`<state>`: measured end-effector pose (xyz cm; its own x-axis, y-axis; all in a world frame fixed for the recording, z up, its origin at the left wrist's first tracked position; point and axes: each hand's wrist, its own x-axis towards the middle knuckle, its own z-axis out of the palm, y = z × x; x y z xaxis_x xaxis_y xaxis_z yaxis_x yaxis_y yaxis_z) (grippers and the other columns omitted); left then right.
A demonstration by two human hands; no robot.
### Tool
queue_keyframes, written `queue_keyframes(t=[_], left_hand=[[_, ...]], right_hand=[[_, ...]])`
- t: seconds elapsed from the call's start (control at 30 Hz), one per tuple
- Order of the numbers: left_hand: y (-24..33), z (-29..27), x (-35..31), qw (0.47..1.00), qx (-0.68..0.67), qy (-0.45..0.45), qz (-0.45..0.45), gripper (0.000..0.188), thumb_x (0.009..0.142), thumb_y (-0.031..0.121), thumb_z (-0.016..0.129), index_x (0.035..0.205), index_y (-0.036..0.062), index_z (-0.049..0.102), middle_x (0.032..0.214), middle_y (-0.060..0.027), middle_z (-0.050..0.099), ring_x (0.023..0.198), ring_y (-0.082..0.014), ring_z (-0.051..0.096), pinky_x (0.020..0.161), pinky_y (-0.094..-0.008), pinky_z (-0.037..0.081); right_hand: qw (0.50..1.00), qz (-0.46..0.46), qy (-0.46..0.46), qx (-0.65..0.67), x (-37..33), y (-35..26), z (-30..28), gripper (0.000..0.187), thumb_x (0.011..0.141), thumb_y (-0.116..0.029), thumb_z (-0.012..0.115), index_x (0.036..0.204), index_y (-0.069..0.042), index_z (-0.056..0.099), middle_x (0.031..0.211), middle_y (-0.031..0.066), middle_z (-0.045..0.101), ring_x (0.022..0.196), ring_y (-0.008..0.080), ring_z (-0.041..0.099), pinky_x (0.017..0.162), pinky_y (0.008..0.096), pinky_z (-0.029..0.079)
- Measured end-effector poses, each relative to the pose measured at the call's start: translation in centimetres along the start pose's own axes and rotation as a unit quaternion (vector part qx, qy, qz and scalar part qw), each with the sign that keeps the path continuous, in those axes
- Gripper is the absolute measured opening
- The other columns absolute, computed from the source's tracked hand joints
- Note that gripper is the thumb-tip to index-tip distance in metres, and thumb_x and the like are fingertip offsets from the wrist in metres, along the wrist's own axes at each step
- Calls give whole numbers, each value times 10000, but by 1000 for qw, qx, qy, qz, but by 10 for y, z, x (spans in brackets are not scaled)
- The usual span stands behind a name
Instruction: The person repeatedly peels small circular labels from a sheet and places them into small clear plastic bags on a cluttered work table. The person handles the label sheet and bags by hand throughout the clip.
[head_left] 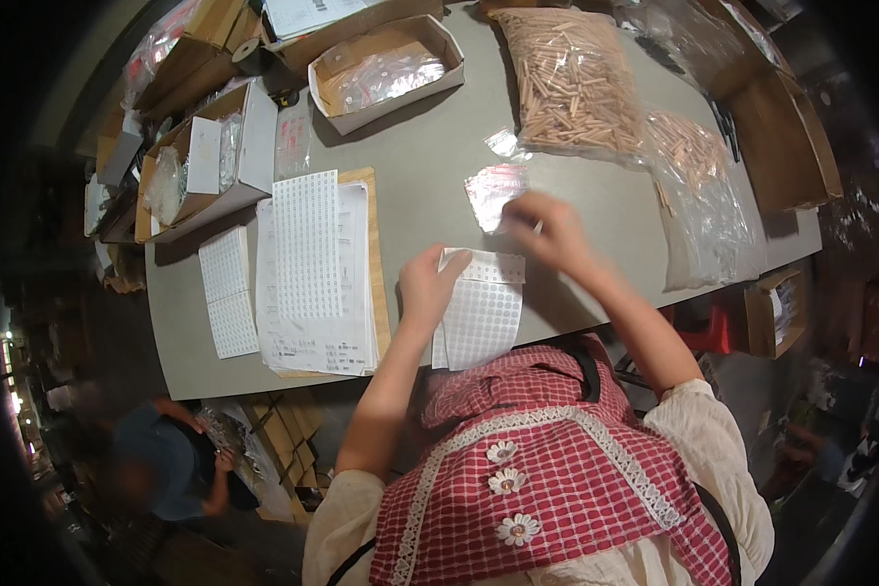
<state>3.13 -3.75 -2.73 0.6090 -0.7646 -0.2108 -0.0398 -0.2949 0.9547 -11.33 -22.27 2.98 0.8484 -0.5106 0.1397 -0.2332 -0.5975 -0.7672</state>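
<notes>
My left hand [428, 290] grips a sheet of small round labels [484, 314] at the table's front edge, thumb on top. The sheet's far end is folded over, and its near end hangs toward my apron. To the right of it, my right hand [555, 232] hovers with fingers curled together, slightly blurred; whatever is in the fingertips is too small to make out. These fingertips are at the lower right edge of a small stack of clear zip bags [495, 192] lying on the table. Another small clear bag [503, 144] lies just beyond the stack.
A clipboard with papers [317, 337] and label sheets [229, 293] lie left. Behind are a white box of clear bags [388, 78] and divided cartons [210, 161]. Bags of wooden pegs [568, 83] and a brown carton [786, 137] stand right. Another person [171, 459] is lower left.
</notes>
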Motion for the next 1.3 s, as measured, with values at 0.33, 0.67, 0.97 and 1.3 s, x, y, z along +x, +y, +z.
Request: queue_keyframes(t=[0.33,0.67,0.97,1.3], left_hand=[[12,-2,5,999,42,8,-14,278,932,272,786,921,-2,738,627,46,606,565,-22,466,503,-255,330],[10,0,5,1000,-19,1,-15,262,942,244,774,930,-15,733,675,27,658,594,-23,523,525,-241,379],[5,-3,7,1000,-19,-23,-10,214,956,187,758,1010,-20,744,751,11,704,666,-23,593,572,-213,435],[17,-2,2,1000,-2,-9,-5,178,932,171,780,958,-1,741,694,65,612,606,-8,474,525,-219,339]], right_hand=[[971,115,-28,-206,51,60,-23,255,879,-238,715,929,12,708,923,233,723,881,414,689,774,509,525],[988,89,-102,-68,27,41,-51,233,916,-173,731,1050,6,662,943,144,707,824,258,678,769,373,546],[970,4,-11,-244,29,57,-20,145,873,-83,686,969,-2,614,975,208,685,883,411,671,750,461,530],[990,-25,-125,-63,-6,2,-12,284,837,-88,720,1098,-12,637,1003,185,672,950,372,669,822,443,545]])
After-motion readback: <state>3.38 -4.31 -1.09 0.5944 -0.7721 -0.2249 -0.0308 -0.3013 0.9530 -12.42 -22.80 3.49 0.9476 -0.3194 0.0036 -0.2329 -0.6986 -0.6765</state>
